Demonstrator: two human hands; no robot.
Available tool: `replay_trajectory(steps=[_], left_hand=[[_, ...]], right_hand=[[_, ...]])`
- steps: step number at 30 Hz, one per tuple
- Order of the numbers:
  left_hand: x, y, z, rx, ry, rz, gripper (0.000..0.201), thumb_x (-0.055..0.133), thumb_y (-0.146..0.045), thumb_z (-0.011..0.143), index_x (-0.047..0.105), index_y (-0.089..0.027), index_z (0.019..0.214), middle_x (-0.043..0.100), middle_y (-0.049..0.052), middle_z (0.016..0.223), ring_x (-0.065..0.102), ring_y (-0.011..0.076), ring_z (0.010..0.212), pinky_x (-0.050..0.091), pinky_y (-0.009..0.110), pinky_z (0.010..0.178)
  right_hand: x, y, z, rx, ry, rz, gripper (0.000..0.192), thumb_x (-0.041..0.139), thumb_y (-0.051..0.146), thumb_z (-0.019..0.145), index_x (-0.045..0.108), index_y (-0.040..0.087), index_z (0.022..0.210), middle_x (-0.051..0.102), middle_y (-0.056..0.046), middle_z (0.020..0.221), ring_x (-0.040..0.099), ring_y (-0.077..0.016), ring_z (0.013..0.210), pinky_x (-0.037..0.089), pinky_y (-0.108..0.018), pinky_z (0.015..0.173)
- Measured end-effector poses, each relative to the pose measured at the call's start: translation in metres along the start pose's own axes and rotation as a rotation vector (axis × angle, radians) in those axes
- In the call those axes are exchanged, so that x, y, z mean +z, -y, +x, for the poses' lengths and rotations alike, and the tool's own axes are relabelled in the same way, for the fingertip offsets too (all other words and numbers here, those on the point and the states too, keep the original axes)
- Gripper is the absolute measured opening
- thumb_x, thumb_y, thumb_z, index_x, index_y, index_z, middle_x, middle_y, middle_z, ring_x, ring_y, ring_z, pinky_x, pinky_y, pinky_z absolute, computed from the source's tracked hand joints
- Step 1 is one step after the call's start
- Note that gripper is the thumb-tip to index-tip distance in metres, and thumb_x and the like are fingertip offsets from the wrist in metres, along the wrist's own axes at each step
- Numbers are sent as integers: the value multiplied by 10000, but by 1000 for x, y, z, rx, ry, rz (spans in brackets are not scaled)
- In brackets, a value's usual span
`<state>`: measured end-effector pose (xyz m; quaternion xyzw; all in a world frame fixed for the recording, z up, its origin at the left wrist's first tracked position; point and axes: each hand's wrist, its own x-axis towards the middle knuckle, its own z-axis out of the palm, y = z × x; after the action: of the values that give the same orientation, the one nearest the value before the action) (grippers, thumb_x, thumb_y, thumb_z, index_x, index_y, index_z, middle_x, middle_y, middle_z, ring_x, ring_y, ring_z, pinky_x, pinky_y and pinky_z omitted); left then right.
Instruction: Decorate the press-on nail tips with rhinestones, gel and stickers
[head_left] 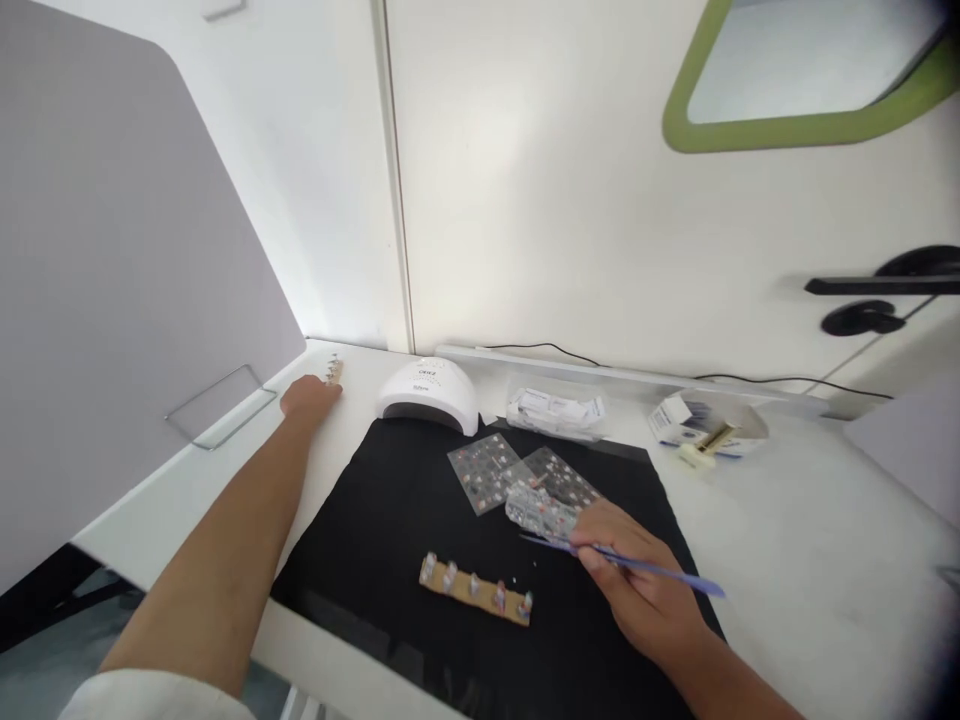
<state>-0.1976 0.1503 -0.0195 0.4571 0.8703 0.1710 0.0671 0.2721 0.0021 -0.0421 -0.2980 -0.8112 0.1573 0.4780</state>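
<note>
The black mat [420,520] lies on the white surface [787,540] and serves as the reference. The right hand [637,585] rests over the mat's right part, its fingers closed around a thin purple tool [652,568] whose tip points left toward the clear sticker sheets [525,480] lying on the mat's far half. A tan strip [476,590] carrying a row of small nail tips lies on the mat's near half, just left of the right hand. The left hand [309,398] reaches beyond the mat's far left corner, fingers touching a second small strip [334,372]; whether they grip it cannot be determined. A white nail lamp [427,395] stands at the mat's far edge
</note>
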Motion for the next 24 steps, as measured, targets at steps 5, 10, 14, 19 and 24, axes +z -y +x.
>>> replay_trajectory(steps=[5, 10, 14, 19, 24], left_hand=[[-26, 37, -62, -12, 88, 100, 359, 611, -350, 960, 586, -154, 1260, 619, 106, 1254, 640, 237, 1079, 567, 447, 903], [-43, 47, -125, 122, 139, 116, 354, 616, -372, 954, 607, -150, 1228, 634, 89, 1224, 646, 247, 1063, 573, 432, 888], [-37, 31, -157, 262, 208, 138, 330, 609, -379, 958, 620, -155, 1201, 645, 88, 1201, 651, 232, 1044, 572, 423, 886], [-20, 3, -167, 339, 258, 185, 324, 609, -367, 959, 616, -163, 1212, 639, 90, 1216, 648, 230, 1053, 570, 420, 890], [0, -23, -154, 354, 259, 209, 335, 608, -362, 961, 606, -164, 1231, 630, 96, 1237, 643, 234, 1069, 569, 431, 899]], right_hand=[[1, -2, -2, 91, -160, 90, 113, 576, 231, 912, 682, 237, 873, 638, -12, 760, 612, -167, 695, 488, -286, 634], [3, -10, -3, 191, -257, 123, 156, 545, 297, 949, 664, 222, 883, 635, -15, 788, 621, -172, 708, 486, -294, 654], [7, -10, -3, 237, -259, 152, 207, 548, 349, 946, 667, 213, 844, 638, -13, 753, 622, -178, 697, 489, -299, 652], [7, -12, -4, 272, -264, 177, 222, 558, 375, 936, 673, 208, 845, 637, -20, 763, 612, -182, 700, 494, -314, 659], [3, -15, -3, 288, -266, 192, 224, 558, 372, 935, 671, 208, 833, 632, -19, 754, 615, -183, 697, 490, -320, 659]])
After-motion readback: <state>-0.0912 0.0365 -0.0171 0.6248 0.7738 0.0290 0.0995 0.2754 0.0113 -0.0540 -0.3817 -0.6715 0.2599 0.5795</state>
